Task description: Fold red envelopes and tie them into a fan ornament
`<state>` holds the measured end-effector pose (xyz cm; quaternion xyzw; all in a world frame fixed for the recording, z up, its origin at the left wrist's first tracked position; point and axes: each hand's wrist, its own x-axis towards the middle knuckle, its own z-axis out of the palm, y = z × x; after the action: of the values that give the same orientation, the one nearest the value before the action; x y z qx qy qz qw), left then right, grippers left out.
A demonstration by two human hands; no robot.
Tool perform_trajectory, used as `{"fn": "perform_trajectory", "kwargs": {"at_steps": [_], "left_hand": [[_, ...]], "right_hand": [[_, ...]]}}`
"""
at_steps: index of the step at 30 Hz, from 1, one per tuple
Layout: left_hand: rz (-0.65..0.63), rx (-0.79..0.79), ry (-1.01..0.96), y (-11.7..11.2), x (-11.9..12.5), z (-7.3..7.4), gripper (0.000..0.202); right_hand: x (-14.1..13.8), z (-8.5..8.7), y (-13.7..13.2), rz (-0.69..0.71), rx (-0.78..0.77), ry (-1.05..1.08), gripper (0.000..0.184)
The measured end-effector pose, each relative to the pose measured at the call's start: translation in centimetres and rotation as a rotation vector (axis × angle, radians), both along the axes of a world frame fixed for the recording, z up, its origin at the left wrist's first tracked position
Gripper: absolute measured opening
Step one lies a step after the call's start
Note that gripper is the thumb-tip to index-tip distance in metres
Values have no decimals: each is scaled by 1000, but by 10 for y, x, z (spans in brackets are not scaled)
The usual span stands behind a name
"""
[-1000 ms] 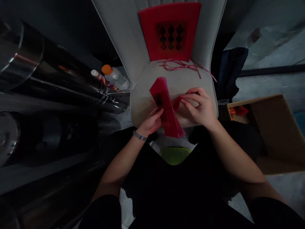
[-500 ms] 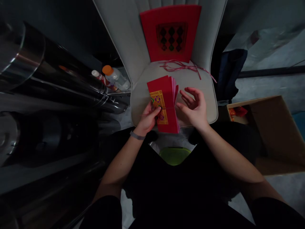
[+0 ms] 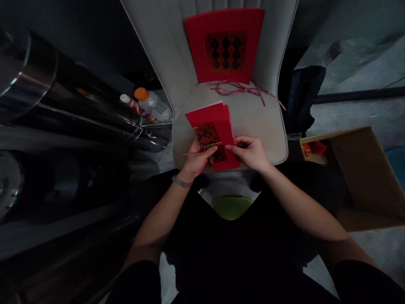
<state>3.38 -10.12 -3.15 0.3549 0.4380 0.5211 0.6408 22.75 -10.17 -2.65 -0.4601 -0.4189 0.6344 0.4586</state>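
A stack of red envelopes [image 3: 212, 120] with a gold printed panel is held over the seat of a pale chair [image 3: 259, 126]. My left hand [image 3: 196, 158] grips the stack's left edge, thumb on the printed panel, with a thin red string under it. My right hand [image 3: 249, 151] pinches the stack's right edge, fingers closed. A large red card [image 3: 224, 44] with a dark diamond pattern leans on the chair back. Loose red strings [image 3: 240, 88] lie on the seat behind the stack.
Shiny metal pipes [image 3: 63, 105] run along the left. Two bottles [image 3: 148, 103], one orange-capped, stand beside the chair. A cardboard box [image 3: 360, 169] with red items is at the right. A green lid [image 3: 230, 206] sits below the seat. Dark cloth [image 3: 303, 93] hangs right of the chair.
The stack turned from edge-on to face-up and flattened. My right hand, open half a second ago, has closed on the stack's right edge.
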Motion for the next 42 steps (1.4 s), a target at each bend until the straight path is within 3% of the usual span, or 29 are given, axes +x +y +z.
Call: {"fn": "perform_trajectory", "kwargs": {"at_steps": [6,9,12,17,21,24,29,37,42], "left_hand": [[31,48,3,3,0,-8,61],[35,41,-19,3,0,-9,73],[60,17,-43,2,1,-5,85],[132,18,-94,1,4,5,74],[109,-10,-77,1,8,9,70],[100,34,-35,1,10,7,72],[102,117,88,-1,10,6,88],[11,180,181,3,4,10,109],[27,204,241,4,3,15,119]], "right_hand": [[-1,8,1,-40,71,-39,37],[3,13,3,-43,164,-134,36],[9,20,6,-15,162,-176,38],[10,25,11,65,149,-148,39],[7,27,12,135,208,-232,34],[4,31,12,107,233,-249,33],[0,30,11,34,161,-208,37],[-8,12,9,-50,-64,11,34],[-11,12,9,-80,-89,27,35]]}}
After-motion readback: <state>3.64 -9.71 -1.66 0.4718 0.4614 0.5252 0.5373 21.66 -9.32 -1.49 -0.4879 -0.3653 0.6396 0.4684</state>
